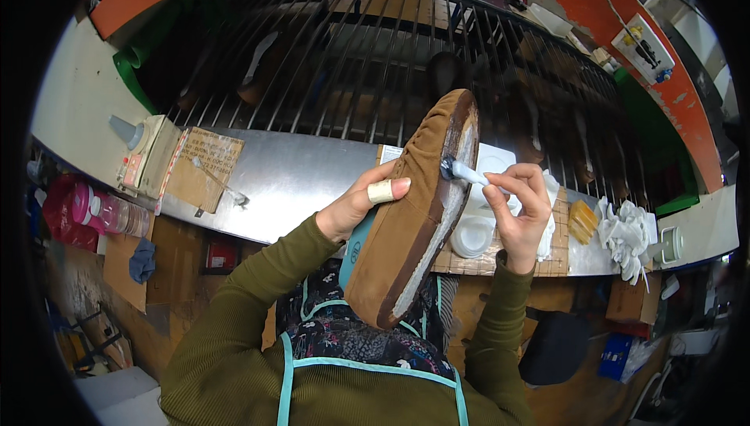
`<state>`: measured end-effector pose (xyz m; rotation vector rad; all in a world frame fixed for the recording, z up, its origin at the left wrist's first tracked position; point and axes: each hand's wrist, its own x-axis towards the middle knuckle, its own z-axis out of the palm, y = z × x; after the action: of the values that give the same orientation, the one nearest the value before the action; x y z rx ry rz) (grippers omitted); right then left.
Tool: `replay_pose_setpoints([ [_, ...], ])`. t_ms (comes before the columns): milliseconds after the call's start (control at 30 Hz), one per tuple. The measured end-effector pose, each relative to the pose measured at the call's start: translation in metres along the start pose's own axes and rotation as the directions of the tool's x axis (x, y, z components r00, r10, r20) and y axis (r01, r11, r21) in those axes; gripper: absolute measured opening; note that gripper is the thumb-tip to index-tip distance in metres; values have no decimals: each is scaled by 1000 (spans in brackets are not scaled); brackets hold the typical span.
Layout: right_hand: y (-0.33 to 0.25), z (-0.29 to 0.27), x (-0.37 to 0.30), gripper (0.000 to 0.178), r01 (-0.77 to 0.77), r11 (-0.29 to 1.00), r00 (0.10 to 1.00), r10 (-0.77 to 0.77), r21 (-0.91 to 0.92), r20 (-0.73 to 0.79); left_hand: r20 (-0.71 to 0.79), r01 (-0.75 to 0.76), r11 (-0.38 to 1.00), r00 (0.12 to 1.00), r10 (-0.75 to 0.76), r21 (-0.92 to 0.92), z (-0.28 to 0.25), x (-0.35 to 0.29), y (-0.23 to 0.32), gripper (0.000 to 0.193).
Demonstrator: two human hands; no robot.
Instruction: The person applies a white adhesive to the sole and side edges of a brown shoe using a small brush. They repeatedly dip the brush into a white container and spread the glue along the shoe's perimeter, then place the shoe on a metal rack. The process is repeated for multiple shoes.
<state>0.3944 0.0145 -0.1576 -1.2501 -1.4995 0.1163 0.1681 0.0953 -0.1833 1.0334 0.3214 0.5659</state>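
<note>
My left hand (366, 199), with tape round the thumb, grips a brown suede shoe (398, 246) from its left side. The shoe is tilted on edge, and its underside faces right, with a whitish coating inside a dark brown border. Part of a blue last (355, 254) shows at the shoe's opening. Between the fingers of my right hand (519, 207) is a small brush (470, 174) with a pale handle. Its dark bristles touch the shoe's underside near the border. Just below the brush stands a white tub (473, 236) on a wooden-looking board.
Beyond the metal bench (273, 184) runs a rack of metal bars (351, 59), with dark shoe parts among them. Cardboard (205, 180) with another brush (223, 184) lies to the left. White gloves or rags (625, 231) and a yellow block (582, 221) lie at the right.
</note>
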Motion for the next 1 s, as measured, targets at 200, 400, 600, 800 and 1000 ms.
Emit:
replay_pose_setpoints([
  [200,-5,4,-11,16,-32,999,999,31,23,36,-10,-18,998,1000,17,-57,-3,-4,-3,71],
  [400,-9,8,-27,16,-60,997,997,58,39,46,-31,-34,995,999,31,-97,-6,-6,-5,67],
  [600,-10,8,-43,15,-67,998,993,65,21,97,-82,-48,996,996,42,-71,-12,-6,-12,71],
  [800,-11,29,-33,15,-174,978,974,188,116,-126,-79,-86,973,994,70,-213,-12,-7,-21,69],
  [1000,-32,38,-80,14,-506,780,856,505,369,107,-300,-227,970,935,191,-91,-14,-21,-31,68],
])
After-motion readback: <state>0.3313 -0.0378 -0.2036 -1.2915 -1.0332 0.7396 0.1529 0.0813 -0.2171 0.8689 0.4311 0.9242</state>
